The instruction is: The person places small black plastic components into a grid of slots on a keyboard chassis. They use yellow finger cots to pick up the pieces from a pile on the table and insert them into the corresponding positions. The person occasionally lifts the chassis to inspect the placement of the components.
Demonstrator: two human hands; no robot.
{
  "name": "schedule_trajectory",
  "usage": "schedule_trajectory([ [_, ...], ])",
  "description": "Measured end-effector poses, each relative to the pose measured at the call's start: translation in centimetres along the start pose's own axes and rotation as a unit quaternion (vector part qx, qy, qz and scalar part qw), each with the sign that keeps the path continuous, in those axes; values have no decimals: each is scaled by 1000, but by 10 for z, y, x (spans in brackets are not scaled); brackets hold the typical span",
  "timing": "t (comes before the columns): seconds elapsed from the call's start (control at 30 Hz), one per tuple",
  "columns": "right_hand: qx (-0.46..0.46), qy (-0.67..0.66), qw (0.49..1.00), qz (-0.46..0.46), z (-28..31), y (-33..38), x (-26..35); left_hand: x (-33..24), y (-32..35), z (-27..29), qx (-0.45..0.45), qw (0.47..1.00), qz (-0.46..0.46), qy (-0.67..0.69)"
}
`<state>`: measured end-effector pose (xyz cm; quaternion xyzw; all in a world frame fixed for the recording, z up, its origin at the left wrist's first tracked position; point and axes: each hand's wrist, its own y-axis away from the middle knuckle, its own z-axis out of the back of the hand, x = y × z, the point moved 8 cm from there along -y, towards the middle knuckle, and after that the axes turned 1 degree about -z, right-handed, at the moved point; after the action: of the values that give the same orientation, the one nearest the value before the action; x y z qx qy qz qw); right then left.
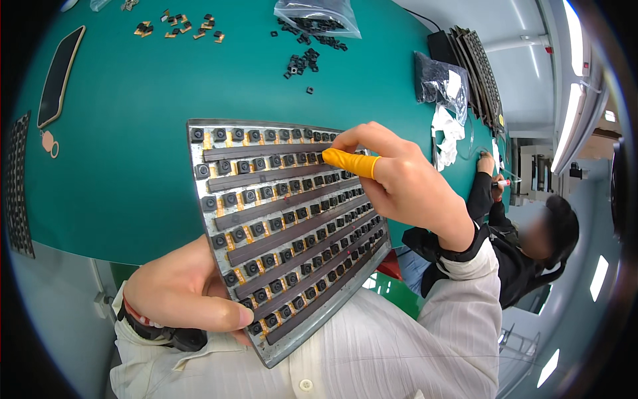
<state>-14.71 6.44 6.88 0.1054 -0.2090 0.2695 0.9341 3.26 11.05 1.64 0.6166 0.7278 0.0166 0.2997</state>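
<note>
A grey metal plate (286, 350) is held tilted in front of me. It carries rows of small black square modules (254, 135) on orange flex pieces, with dark flat strips (266, 154) lying between the rows. My left hand (186, 292) grips the plate's left edge, thumb on the front near the lower corner, other fingers mostly hidden behind. At the upper right of the plate is my right hand (392, 169), with a yellow finger cot (349, 161) on one finger. Its fingertips close together over the upper rows; what they pinch, if anything, is hidden.
Loose black parts (302, 63) and a clear bag (319, 16) lie on the green table (133, 86). Orange-and-black pieces (176, 30), a phone (61, 76) and another plate (18, 186) are leftward. Stacked plates (478, 73) stand right; a co-worker (525, 246) sits beyond.
</note>
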Motion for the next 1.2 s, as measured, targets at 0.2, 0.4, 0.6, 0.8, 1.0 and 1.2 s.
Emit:
schedule_trajectory([
  [0.2, -2, 19, 999, 35, -7, -15, 10, -1, 1, -4, 49, 999, -6, 19],
  [0.4, 14, 28, 999, 30, -10, -26, 22, -2, 2, 2, 29, 999, 23, -10],
  [0.6, 14, 3, 1000, 26, -6, -30, 9, -3, 0, 11, -9, 1000, 1, -16],
  [0.8, -6, 4, 1000, -18, 7, -17, -13, 5, -3, 19, -32, 999, -23, -4],
  [1.0, -31, 33, 995, -86, 20, 18, -36, 4, -2, 23, -56, 997, -57, -9],
  [1.2, -74, 36, 992, -100, 25, 42, -43, 7, 2, 33, -60, 993, -101, 11],
])
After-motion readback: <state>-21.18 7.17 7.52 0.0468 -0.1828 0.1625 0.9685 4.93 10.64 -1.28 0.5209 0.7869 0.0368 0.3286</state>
